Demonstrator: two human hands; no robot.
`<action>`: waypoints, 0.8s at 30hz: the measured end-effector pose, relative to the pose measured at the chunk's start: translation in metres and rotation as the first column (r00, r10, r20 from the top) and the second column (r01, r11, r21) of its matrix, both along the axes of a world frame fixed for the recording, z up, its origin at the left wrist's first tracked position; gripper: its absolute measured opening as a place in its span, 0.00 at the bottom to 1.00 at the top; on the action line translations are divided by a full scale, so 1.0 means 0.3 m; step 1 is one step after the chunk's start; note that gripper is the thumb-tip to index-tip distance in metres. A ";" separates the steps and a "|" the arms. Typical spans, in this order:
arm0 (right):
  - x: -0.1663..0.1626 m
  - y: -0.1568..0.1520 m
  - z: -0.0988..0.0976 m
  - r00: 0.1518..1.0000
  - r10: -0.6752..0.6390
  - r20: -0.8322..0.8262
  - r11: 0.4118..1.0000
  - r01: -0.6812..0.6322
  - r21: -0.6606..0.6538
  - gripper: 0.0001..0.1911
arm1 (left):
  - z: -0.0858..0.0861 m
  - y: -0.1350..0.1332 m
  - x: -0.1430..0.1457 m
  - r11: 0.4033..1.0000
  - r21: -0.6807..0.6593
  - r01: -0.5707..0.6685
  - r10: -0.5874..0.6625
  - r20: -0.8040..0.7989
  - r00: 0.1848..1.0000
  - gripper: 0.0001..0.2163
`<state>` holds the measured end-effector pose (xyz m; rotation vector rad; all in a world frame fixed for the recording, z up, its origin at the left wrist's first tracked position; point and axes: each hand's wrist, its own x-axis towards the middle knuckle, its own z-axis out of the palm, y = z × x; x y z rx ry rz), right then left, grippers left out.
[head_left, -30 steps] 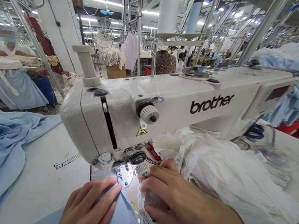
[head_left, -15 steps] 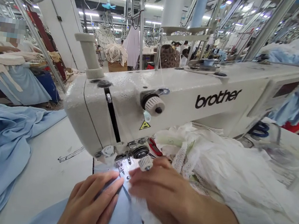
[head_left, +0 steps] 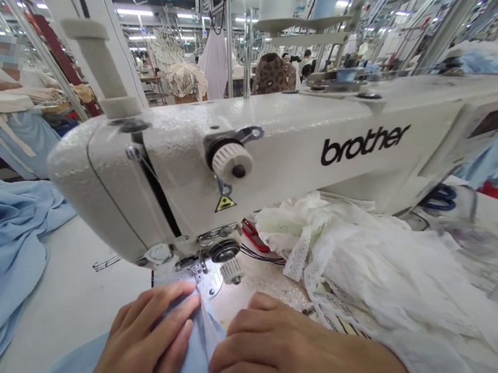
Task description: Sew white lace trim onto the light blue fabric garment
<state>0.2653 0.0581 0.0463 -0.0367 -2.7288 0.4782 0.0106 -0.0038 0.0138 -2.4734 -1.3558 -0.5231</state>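
Two hands rest on the light-blue fabric, which lies on the table just short of the presser foot of the sewing machine. Left hand is flat, fingers extended, pressing the cloth down. Right hand has its fingers curled, tips against a raised fold next to the left fingertips. Thumb is hidden, so can't tell if it pinches anything.

Fabric looks thin, limp and light, likely to slide and bunch. Probably best held by flat finger pressure on either side of the fold, close to the foot, rather than lifted. White lace pile sits to the right, under the machine arm.

Versus 0.5 s ago: right hand has pulled back from the foot, now level with the left. Left hand has barely moved.
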 end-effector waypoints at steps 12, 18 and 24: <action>0.028 0.016 -0.003 0.999 -0.041 0.022 0.999 0.041 0.015 0.04 | 0.005 0.010 -0.005 1.000 0.017 -0.005 0.006 -0.043 0.999 0.16; 0.032 0.016 0.009 0.994 -0.088 0.071 0.994 0.083 0.065 0.09 | -0.001 0.006 -0.004 1.000 0.007 -0.001 0.001 -0.047 0.999 0.17; 0.018 0.007 0.006 0.983 -0.178 0.052 0.977 0.170 0.131 0.10 | -0.005 0.004 -0.002 1.000 0.018 0.001 0.000 -0.033 0.999 0.17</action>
